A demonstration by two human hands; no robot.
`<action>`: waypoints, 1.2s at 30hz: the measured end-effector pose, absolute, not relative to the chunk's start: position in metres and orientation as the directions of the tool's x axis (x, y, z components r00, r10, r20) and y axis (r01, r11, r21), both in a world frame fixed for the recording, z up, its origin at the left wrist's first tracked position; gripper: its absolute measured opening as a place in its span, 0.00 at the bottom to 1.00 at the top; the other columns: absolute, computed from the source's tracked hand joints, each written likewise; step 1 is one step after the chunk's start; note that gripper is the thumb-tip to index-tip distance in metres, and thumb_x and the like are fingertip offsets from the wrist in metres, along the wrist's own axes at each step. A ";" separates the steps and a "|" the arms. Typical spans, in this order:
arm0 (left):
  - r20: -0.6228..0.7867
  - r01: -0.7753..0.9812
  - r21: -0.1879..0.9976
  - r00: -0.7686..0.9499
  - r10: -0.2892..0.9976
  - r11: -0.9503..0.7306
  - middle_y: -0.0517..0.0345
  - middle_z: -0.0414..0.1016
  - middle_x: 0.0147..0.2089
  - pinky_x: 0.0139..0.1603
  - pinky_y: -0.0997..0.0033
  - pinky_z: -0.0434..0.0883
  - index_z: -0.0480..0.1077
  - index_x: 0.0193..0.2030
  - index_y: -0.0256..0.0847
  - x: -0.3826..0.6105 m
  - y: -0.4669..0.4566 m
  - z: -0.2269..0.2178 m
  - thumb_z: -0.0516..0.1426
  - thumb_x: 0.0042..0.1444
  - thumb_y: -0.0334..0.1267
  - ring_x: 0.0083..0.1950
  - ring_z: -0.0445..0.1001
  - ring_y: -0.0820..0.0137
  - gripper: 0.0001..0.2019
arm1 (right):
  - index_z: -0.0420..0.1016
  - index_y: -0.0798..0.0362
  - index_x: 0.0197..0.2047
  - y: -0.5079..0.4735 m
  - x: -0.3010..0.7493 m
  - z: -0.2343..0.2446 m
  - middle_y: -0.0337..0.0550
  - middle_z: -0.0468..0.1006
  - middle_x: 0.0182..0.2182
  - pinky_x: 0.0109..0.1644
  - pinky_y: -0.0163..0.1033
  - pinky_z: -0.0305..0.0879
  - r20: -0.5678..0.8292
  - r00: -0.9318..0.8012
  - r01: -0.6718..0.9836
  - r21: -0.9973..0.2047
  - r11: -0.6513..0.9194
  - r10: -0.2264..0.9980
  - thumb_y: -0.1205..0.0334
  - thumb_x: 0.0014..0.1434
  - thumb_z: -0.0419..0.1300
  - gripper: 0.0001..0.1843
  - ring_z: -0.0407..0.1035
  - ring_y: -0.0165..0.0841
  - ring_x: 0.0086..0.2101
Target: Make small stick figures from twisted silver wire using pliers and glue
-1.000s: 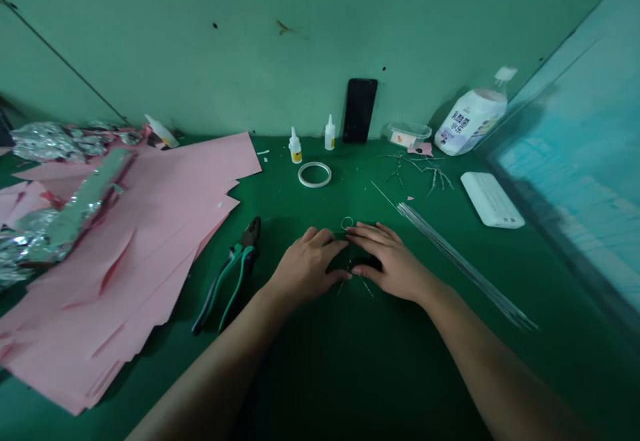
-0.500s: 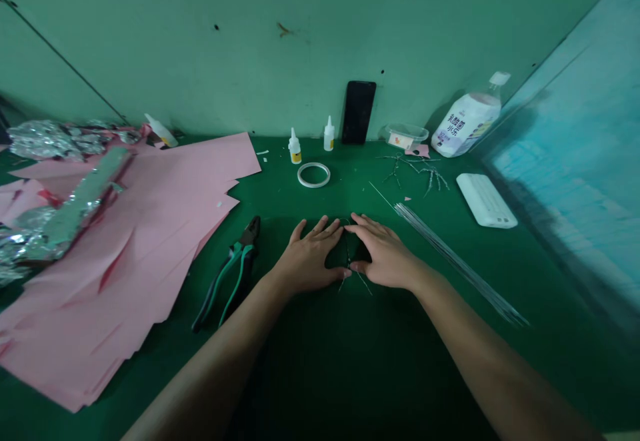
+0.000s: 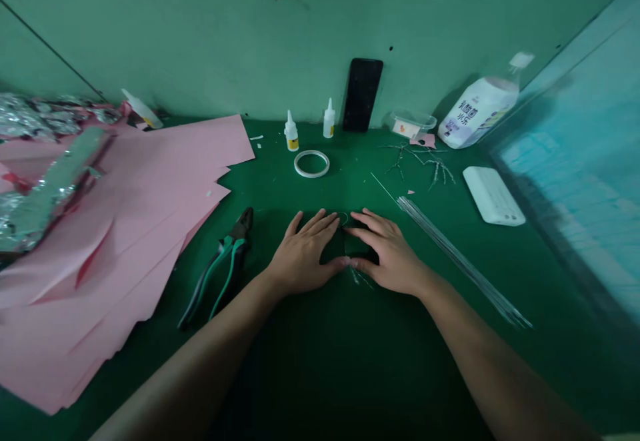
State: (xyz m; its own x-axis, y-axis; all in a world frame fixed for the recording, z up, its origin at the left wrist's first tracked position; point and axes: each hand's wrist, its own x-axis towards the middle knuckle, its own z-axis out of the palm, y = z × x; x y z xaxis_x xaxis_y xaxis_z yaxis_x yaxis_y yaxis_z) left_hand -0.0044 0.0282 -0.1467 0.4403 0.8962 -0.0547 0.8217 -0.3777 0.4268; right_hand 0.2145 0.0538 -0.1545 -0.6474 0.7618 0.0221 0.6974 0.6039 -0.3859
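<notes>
On the green tabletop (image 3: pixel 310 191), big pink paper (image 3: pixel 150 181) fills the left side. At the upper right lie wire shapes (image 3: pixel 417 161) that are already bent, and below them lie straight wires (image 3: pixel 463 261), not bent. My left hand (image 3: pixel 300 258) and right hand (image 3: pixel 390 258) sit close together, fingers (image 3: pixel 320 222) spread. The little wire loop (image 3: pixel 343 218) is between them; I cannot tell if my thumbs pinch it.

On the desk (image 3: pixel 270 181), pliers (image 3: pixel 220 264) lie left of your left hand (image 3: pixel 300 254), metal rods (image 3: pixel 463 261) lie right of your right hand (image 3: pixel 387 254), and a tape roll (image 3: pixel 311 172) sits ahead, before a phone (image 3: pixel 362 94) leaning on the wall (image 3: pixel 250 34).
</notes>
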 end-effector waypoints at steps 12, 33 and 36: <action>-0.060 0.817 0.476 0.399 0.915 -0.325 0.50 0.51 0.73 0.73 0.45 0.35 0.50 0.71 0.42 -0.002 0.031 -0.145 0.52 0.55 0.66 0.75 0.45 0.55 0.43 | 0.63 0.43 0.64 0.052 0.214 -0.154 0.42 0.56 0.68 0.67 0.62 0.50 0.038 -0.639 0.691 -0.412 0.595 0.768 0.45 0.62 0.55 0.29 0.44 0.47 0.68; 0.078 0.862 0.413 0.288 0.954 -0.294 0.42 0.56 0.70 0.69 0.49 0.57 0.55 0.68 0.39 -0.005 0.025 -0.145 0.61 0.46 0.64 0.70 0.55 0.51 0.47 | 0.56 0.36 0.67 0.047 0.210 -0.150 0.38 0.36 0.73 0.67 0.63 0.49 0.069 -0.658 0.685 -0.359 0.634 0.750 0.54 0.62 0.56 0.31 0.33 0.48 0.70; 0.089 0.877 0.379 0.284 0.955 -0.296 0.43 0.53 0.72 0.69 0.51 0.57 0.53 0.69 0.38 -0.005 0.024 -0.142 0.60 0.47 0.63 0.71 0.54 0.51 0.48 | 0.57 0.34 0.67 0.047 0.208 -0.149 0.36 0.32 0.73 0.67 0.65 0.48 0.062 -0.685 0.674 -0.325 0.664 0.726 0.57 0.62 0.56 0.31 0.32 0.50 0.70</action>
State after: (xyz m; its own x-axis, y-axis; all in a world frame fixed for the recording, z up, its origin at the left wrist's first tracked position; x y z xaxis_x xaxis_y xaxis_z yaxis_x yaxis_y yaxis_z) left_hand -0.0047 0.0239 -0.1424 0.2838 0.9547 0.0895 0.8767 -0.2961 0.3790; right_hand 0.2077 0.0469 -0.1493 -0.6852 0.7257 0.0624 0.6736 0.6639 -0.3249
